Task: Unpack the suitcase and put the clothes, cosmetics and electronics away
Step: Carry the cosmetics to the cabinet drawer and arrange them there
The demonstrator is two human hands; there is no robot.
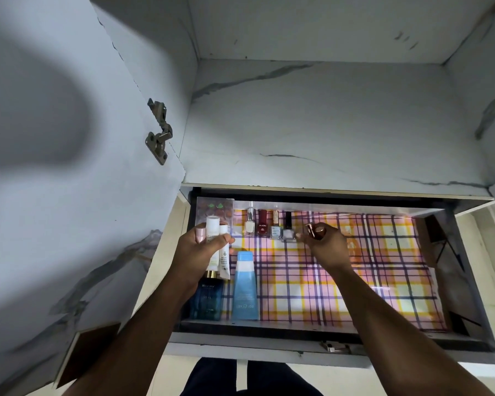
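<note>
- Both hands reach into the pulled-out drawer [466,281]; my left grip [203,247] is wrapped around two white tubes [216,247], fingers curled over their fronts, plus a small pale pink piece [200,235] sticking up at its 10 o'clock edge.
- My right grip [323,241] pinches a small coppery, shiny cap-shaped item [315,231] between thumb and fingertips, wrist bent, palm turned down toward the liner.
- Both forearms come up from 6 o'clock, bare, converging toward the drawer's far-left part.
- Lining the drawer is a glossy plaid sheet [340,267] in pink, yellow and purple stripes.
- At 12 o'clock along the back wall stands a row of nail polish bottles: a pale one with a silver cap [249,222], a dark red one [262,224], a small clear one with a gold cap [275,228] and a greyish glittery one with a black cap [288,228]; the last sits just beside my right fingertips.
- A clear plastic case [215,205] with round coloured pans lies in the far-left corner, behind the tubes.
- A soft light-blue tube [245,287] lies flat, cap pointing to 12 o'clock, just right of my left wrist.
- A dark blue glass bottle [206,298] with a gold collar lies beside it at 9 o'clock, partly under my left forearm.
- Above the drawer sits a marble-patterned shelf [326,124], smooth and matte; a metal hinge [159,132] holds the open cupboard door [55,138] at 9 o'clock.
</note>
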